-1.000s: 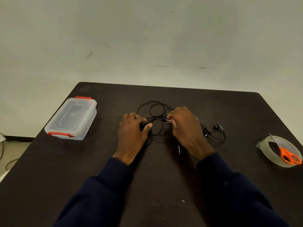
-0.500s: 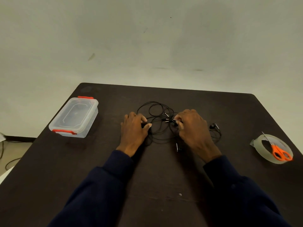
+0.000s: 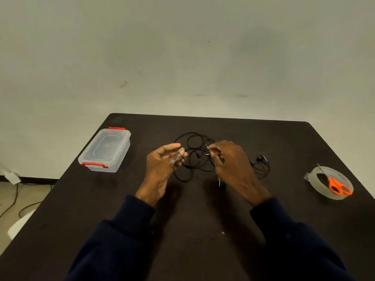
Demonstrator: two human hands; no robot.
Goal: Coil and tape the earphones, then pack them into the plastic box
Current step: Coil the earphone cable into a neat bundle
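Observation:
Tangled black earphones (image 3: 195, 154) lie on the dark table (image 3: 203, 209) near its middle, with earbuds (image 3: 260, 158) out to the right. My left hand (image 3: 164, 166) is raised, palm turned inward, its lower fingers pinching a cable with a clear bit of tape on it. My right hand (image 3: 231, 163) is lifted too and pinches the cable near the silver jack plugs (image 3: 209, 152). The clear plastic box (image 3: 105, 150) with red clips stands shut at the left of the table.
A roll of clear tape (image 3: 332, 183) lies at the right edge with orange scissors (image 3: 336, 185) resting on it. Cables run on the floor at left (image 3: 12, 201). A pale wall stands behind the table.
Both hands have lifted off the table with parts of the cable. The left hand has turned palm inward. The view tilted slightly.

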